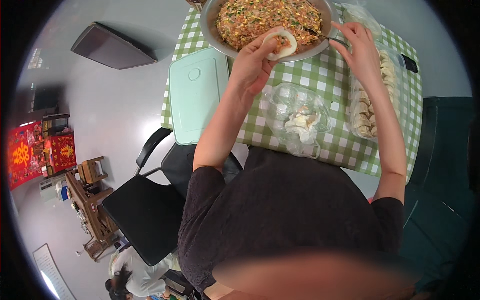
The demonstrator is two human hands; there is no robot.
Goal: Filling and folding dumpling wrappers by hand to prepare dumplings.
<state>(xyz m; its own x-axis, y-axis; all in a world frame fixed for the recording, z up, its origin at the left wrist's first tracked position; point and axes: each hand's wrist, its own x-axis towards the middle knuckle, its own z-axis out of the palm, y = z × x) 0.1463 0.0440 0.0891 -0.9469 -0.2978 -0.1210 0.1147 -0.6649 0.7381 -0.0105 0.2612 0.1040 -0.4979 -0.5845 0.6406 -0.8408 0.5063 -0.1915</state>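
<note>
My left hand [254,61] pinches a round white dumpling wrapper [286,54] at its left edge, beside the near rim of a metal bowl [212,37]. Some orange-red filling shows in the wrapper's middle. The bowl is heaped with chopped filling [265,20] flecked yellow and green. A metal spoon [325,37] leans over the bowl's right rim, its tip in the filling. Around its handle, my right hand [361,47] is open, with thumb and fingers spread apart; the handle's end lies close to the palm.
On the green checked tablecloth [255,122] lie a pale green lid [197,95], a clear plastic bag [285,107] with crumpled white scraps, and a clear box [357,125] holding rows of dumplings [364,112]. Another bag [361,17] sits far right. A black chair [145,215] stands left; a person [140,272] is behind it.
</note>
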